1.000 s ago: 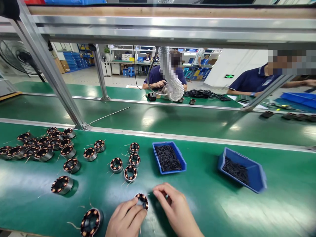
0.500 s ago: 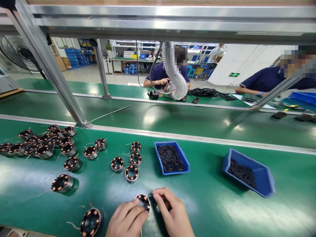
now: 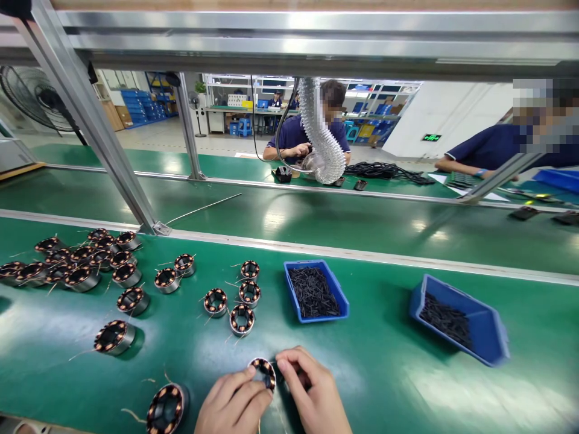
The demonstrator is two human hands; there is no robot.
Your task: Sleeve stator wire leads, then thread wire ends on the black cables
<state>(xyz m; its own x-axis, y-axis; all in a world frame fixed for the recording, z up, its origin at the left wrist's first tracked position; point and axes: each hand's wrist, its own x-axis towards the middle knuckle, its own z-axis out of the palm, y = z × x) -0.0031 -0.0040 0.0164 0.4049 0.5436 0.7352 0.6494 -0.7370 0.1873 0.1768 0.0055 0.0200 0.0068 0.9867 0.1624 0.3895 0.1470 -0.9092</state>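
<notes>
A ring-shaped wound coil (image 3: 268, 369) with copper windings is at the lower middle, its left side covered by my left hand (image 3: 237, 401). The fingers of that hand are closed on the ring. Close to the ring's right edge, my right hand (image 3: 312, 386) has thumb and forefinger pinched together; a thin wire end seems to reach the fingertips, too small to make out clearly. Another coil (image 3: 166, 410) rests on the green table left of my hands, with loose wire ends.
Several more coils (image 3: 81, 277) crowd the left, others (image 3: 242, 319) stand nearer the middle. Two blue bins (image 3: 344, 308) (image 3: 491, 340) hold black pieces. A metal rail (image 3: 316, 250) crosses behind them. Two people sit beyond, near a hanging ribbed hose (image 3: 323, 144).
My right hand has moved slightly left, nearer the ring. The view has shifted a little. My left hand keeps its place on the ring.
</notes>
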